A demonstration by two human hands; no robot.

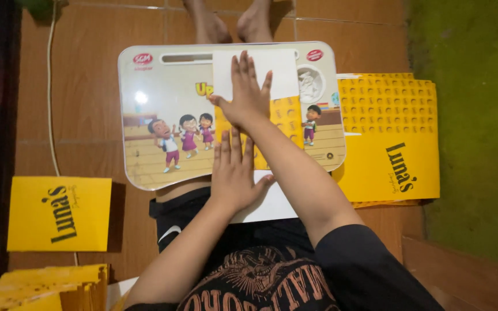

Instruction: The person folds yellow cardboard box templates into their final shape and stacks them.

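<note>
Yellow-and-white cardboard sheet [280, 115] lies pinned on the cartoon-printed lap worktop [162, 103], both the left hand [234, 173] and right hand [248, 95] flat, fingers spread, gripping nothing; uneven pressure could skew it.

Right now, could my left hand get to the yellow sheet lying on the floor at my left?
Probably yes. The left hand lies flat on the white sheet at the lap tray's near edge, and only bare floor separates it from the yellow sheet.
</note>
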